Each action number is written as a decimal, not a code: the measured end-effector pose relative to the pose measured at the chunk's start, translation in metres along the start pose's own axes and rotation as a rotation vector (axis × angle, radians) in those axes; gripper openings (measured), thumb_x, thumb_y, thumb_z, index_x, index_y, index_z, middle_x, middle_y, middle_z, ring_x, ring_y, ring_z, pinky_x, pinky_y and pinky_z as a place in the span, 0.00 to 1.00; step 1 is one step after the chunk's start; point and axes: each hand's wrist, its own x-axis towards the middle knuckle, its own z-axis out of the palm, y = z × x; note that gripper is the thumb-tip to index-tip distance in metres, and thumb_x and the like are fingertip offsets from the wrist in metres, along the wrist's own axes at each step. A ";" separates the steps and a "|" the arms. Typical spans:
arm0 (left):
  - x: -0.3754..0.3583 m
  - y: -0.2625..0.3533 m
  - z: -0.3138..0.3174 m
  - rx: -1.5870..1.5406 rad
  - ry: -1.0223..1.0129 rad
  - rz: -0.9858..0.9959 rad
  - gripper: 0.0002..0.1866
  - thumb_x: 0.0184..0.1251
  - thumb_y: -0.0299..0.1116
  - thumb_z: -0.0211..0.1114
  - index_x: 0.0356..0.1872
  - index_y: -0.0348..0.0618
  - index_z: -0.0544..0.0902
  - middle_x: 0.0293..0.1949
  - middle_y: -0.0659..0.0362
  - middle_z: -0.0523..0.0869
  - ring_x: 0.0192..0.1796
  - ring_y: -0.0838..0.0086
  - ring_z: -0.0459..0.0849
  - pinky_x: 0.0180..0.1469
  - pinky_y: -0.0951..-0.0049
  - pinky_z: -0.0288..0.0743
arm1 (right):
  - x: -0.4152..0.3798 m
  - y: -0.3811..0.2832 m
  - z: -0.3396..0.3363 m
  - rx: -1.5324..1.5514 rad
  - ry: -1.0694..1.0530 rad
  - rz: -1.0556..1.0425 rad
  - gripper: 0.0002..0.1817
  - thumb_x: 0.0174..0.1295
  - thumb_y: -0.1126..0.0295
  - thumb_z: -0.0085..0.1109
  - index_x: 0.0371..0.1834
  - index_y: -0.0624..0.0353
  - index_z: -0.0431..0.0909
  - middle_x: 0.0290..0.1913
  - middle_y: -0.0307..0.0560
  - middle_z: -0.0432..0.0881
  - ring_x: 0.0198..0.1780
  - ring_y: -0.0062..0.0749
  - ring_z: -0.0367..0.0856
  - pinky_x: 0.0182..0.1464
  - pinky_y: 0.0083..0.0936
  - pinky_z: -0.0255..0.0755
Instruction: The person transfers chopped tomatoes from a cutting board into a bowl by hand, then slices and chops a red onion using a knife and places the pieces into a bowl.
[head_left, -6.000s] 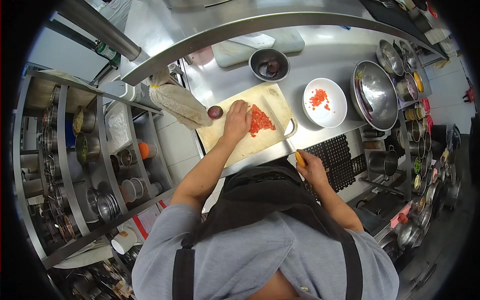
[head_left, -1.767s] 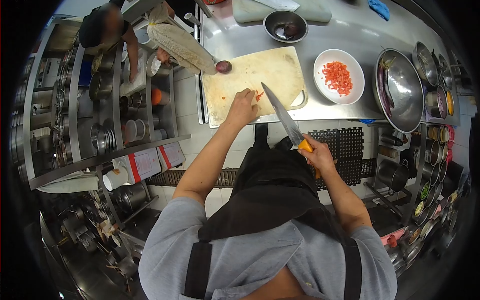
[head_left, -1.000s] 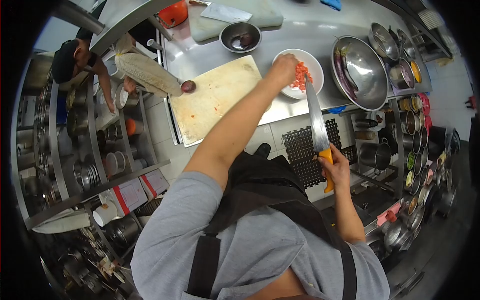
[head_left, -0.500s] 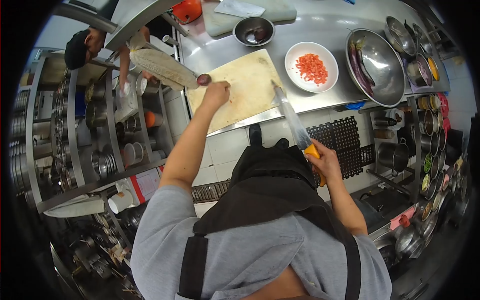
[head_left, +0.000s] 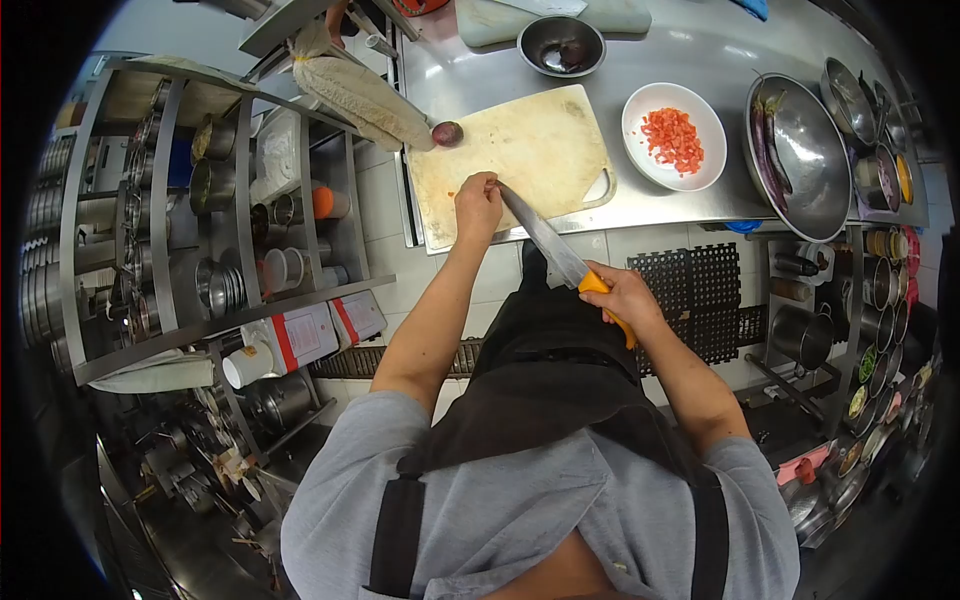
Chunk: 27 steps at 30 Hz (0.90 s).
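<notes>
My right hand (head_left: pixel 625 302) grips a large kitchen knife (head_left: pixel 548 240) by its orange handle. The blade points up and left, its tip over the near part of a pale cutting board (head_left: pixel 545 140). At that tip is my left hand (head_left: pixel 478 208), fingers curled closed; whether they pinch the blade or a small scrap is hidden. A red onion (head_left: pixel 447 134) sits by the board's left edge, and small orange-red bits lie near my left hand. Right of the board stands a white bowl (head_left: pixel 634 140) of diced tomato (head_left: pixel 672 140).
Behind the board is a small metal bowl (head_left: pixel 535 62) with something dark inside. Two long eggplants (head_left: pixel 770 150) lie in a big steel bowl (head_left: pixel 822 150) at right. A filled sack (head_left: pixel 360 95) leans by the board's left side. Steel shelving (head_left: pixel 210 325) stands left.
My left hand has moved from beside the onion to the knife's tip. The knife has swung leftward with my right hand. The view has shifted, and the person at left is mostly out of sight.
</notes>
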 end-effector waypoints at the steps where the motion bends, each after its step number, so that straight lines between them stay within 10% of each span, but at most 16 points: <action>1: 0.001 0.003 0.001 -0.003 -0.004 0.007 0.11 0.61 0.20 0.67 0.45 0.36 0.85 0.40 0.50 0.88 0.38 0.66 0.89 0.43 0.69 0.84 | -0.001 0.000 0.000 0.003 0.008 -0.001 0.34 0.57 0.73 0.72 0.70 0.57 0.75 0.30 0.45 0.86 0.17 0.22 0.76 0.22 0.23 0.74; 11: 0.044 0.146 0.049 -0.185 -0.036 0.417 0.05 0.60 0.23 0.70 0.37 0.41 0.87 0.42 0.54 0.88 0.39 0.65 0.88 0.35 0.70 0.84 | -0.086 -0.005 -0.035 0.144 0.363 -0.094 0.32 0.56 0.76 0.73 0.68 0.59 0.77 0.31 0.43 0.87 0.17 0.19 0.75 0.21 0.21 0.72; 16: 0.078 0.207 0.111 -0.203 -0.168 0.814 0.05 0.60 0.25 0.67 0.36 0.40 0.88 0.44 0.52 0.88 0.46 0.54 0.85 0.49 0.61 0.82 | -0.137 0.000 -0.045 0.463 0.558 -0.118 0.33 0.56 0.80 0.71 0.69 0.67 0.74 0.31 0.44 0.86 0.18 0.19 0.76 0.20 0.19 0.70; 19: 0.122 0.199 0.148 0.088 -0.427 0.685 0.08 0.59 0.26 0.65 0.39 0.41 0.88 0.45 0.50 0.88 0.48 0.50 0.84 0.57 0.56 0.77 | -0.167 0.022 -0.044 0.495 0.640 -0.054 0.34 0.56 0.81 0.70 0.69 0.70 0.73 0.31 0.44 0.85 0.18 0.20 0.76 0.19 0.19 0.70; 27: 0.243 0.186 0.122 0.296 -0.224 0.552 0.15 0.60 0.32 0.67 0.48 0.45 0.88 0.47 0.48 0.89 0.55 0.52 0.85 0.60 0.58 0.78 | -0.174 0.027 -0.026 0.613 0.747 -0.054 0.36 0.57 0.79 0.72 0.70 0.73 0.69 0.34 0.45 0.86 0.19 0.21 0.78 0.20 0.19 0.72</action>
